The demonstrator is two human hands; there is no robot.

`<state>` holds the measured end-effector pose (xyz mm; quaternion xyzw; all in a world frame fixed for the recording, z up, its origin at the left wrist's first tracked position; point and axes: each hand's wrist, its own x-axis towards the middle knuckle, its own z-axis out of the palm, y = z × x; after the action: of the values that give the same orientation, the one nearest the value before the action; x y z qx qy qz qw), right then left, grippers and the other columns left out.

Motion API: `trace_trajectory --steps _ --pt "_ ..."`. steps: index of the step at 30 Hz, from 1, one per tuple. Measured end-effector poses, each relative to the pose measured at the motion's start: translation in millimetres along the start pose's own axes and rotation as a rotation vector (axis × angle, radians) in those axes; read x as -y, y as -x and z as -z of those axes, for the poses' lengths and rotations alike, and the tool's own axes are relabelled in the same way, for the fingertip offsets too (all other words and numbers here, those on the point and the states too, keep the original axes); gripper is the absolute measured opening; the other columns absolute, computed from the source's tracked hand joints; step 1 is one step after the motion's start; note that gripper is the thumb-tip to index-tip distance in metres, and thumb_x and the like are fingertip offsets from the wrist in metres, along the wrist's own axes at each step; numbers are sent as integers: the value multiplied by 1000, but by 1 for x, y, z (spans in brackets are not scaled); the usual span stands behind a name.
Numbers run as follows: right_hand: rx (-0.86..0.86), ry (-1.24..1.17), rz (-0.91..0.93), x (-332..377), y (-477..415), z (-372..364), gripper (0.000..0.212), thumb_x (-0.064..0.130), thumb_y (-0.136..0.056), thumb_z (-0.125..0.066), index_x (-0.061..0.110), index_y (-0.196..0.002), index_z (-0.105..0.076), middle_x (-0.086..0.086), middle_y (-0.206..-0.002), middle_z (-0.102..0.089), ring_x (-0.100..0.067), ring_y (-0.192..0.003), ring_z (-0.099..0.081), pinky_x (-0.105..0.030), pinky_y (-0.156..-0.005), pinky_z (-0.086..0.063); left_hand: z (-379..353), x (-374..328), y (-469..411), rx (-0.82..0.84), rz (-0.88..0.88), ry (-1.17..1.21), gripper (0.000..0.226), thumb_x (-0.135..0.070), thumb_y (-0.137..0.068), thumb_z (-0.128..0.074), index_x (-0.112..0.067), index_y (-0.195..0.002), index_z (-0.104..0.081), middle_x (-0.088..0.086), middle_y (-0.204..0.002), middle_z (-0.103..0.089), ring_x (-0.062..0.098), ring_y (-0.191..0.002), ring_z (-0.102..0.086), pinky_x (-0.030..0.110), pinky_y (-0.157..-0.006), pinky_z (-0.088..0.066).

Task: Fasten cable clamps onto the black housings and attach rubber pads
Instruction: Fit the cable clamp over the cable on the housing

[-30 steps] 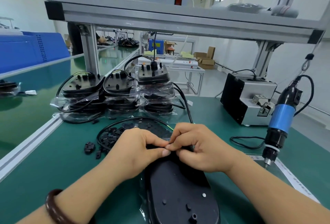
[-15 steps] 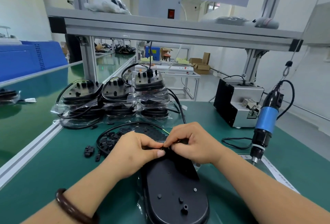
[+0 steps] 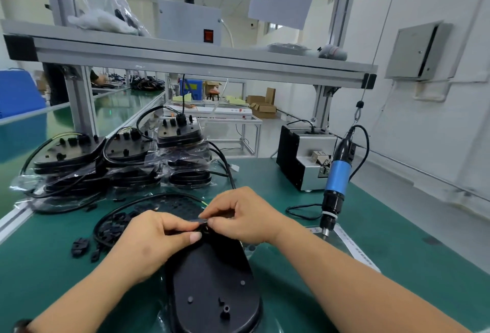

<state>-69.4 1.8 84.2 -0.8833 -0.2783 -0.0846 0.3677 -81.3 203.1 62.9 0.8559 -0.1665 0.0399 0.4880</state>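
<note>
Progress check, as far as can be judged: one black housing (image 3: 212,279) is laid flat on the green tabletop (image 3: 397,266) right in front of the person, with its long axis pointed away. At its far end a small black part (image 3: 200,222) is pinched between the fingers of both hands. The left hand (image 3: 156,237) is curled in from the left with the thumb pressed at the housing's end, and the right hand (image 3: 244,216) is curled in from the right, so the fingertips are brought almost together. Whether that bit is a cable clamp or the cable itself can't be told, since it's tiny and half hidden. So the clamp is judged as only being seated, not fastened. The blue electric screwdriver (image 3: 338,176) is hung untouched off to the right, tip close over the tabletop, beside the screw feeder box (image 3: 302,157). No rubber pads can be made out on the visible housing face, only bare bosses and holes, so that step is reckoned as not yet done. Loose black pieces (image 3: 79,243) are scattered left of the housing, near a cable loop (image 3: 148,200). Further back, stacks of bagged housings (image 3: 119,157) are piled up with cables trailing out. Which of those are finished can't be said, but plenty looks to be left.
</note>
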Motion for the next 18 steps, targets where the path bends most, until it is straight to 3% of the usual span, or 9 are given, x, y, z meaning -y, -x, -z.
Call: trace_trajectory --steps 2,5,7,9,11,13,16,18 --pt "-158 -48 -32 -3 2 9 15 18 -83 -66 20 -92 -78 8 -87 -73 -3 -81 -65 -18 -77 -52 -1 0 0 -6 16 9 13 -25 -71 -82 -33 -81 -78 -18 -78 -73 -4 -77 -67 9 -72 -48" --pt "-512 37 -95 -13 4 38 20 31 -88 -62 19 -74 -71 8 -71 -67 -9 -72 -61 -30 -71 -53 -1 2 0 -18 17 11 13 -26 -71 -82 -35 -80 -77 -22 -79 -72 -10 -78 -64 0 -66 -42" --pt "-757 123 -146 -23 8 63 37 30 -91 -59 19 -56 -57 10 -54 -53 -9 -58 -48 -30 -60 -42 -1 4 0 -16 19 3 13 -29 -71 -82 -35 -81 -77 -23 -81 -72 -11 -80 -64 2 -68 -42" --pt "-977 226 -227 -34 14 86 40 30 -91 -56 20 -52 -48 8 -54 -46 -12 -60 -43 -29 -61 -34 -1 5 0 -11 21 10 13 -29 -71 -82 -35 -82 -78 -23 -82 -72 -9 -82 -65 9 -74 -43" --pt "-1161 328 -432 -49 21 103 20 36 -89 -55 26 -77 -67 -2 -88 -59 -22 -89 -52 -37 -79 -38 -1 6 0 -13 25 14 14 -30 -70 -82 -35 -82 -78 -23 -82 -72 -8 -83 -65 13 -77 -44" --pt "-1286 346 -682 -63 29 114 31 42 -87 -56 24 -110 -68 -7 -120 -52 -30 -115 -44 -45 -96 -34 -1 7 -1 -17 27 11 14 -31 -69 -83 -36 -81 -78 -23 -82 -72 -9 -83 -65 13 -77 -44" --pt "-1296 182 -929 -78 38 124 53 53 -86 -55 18 -125 -59 -12 -131 -49 -36 -122 -42 -52 -101 -33 -2 8 -2 -18 21 9 14 -32 -69 -82 -38 -81 -77 -25 -83 -72 -11 -84 -64 10 -77 -43" --pt "-1278 -196 -983 -82 42 124 59 57 -87 -53 10 -122 -58 -12 -113 -56 -33 -108 -52 -52 -98 -44 -1 9 -2 -16 18 2 15 -32 -70 -82 -39 -82 -77 -26 -84 -71 -11 -85 -63 10 -78 -42"
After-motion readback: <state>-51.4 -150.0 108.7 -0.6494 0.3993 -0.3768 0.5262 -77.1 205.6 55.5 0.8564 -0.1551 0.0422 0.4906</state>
